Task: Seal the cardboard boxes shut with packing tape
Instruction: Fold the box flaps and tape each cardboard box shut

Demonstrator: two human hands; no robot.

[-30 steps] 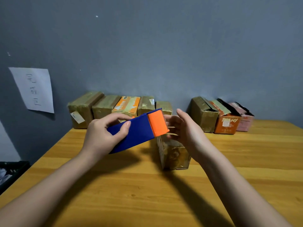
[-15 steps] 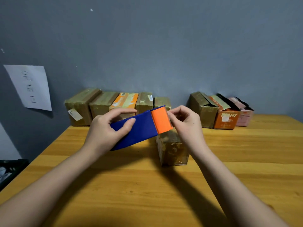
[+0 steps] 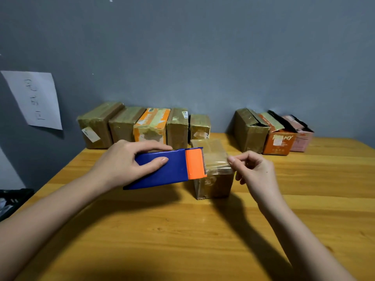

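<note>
Grey wall and a wooden worktop (image 3: 182,230) frame the scene; a handwritten paper sheet (image 3: 34,98) hangs on the wall at left. Against the wall stand a row of five taped boxes (image 3: 142,126) on the left and, well apart to the right, three boxes with raised flaps (image 3: 272,132).

Near the worktop's middle sits a small cardboard box (image 3: 213,179), the one being sealed. The left hand (image 3: 125,163) grips a blue tape dispenser (image 3: 164,169), thumb on its flat face, fingers curled over the far edge; its orange cutter end (image 3: 195,163) hovers at the box's top left edge. The right hand (image 3: 253,169) pinches the free end of a clear tape strip (image 3: 216,161) between thumb and forefinger, stretched across the box top toward its right edge.

The strip looks taut but it cannot be told whether it is stuck down yet. Likely risks: the tape may fold onto itself or wrinkle if tension slackens, land skewed off the flap seam, or the light box may slide or tip when the dispenser pulls, since neither hand steadies it.
</note>
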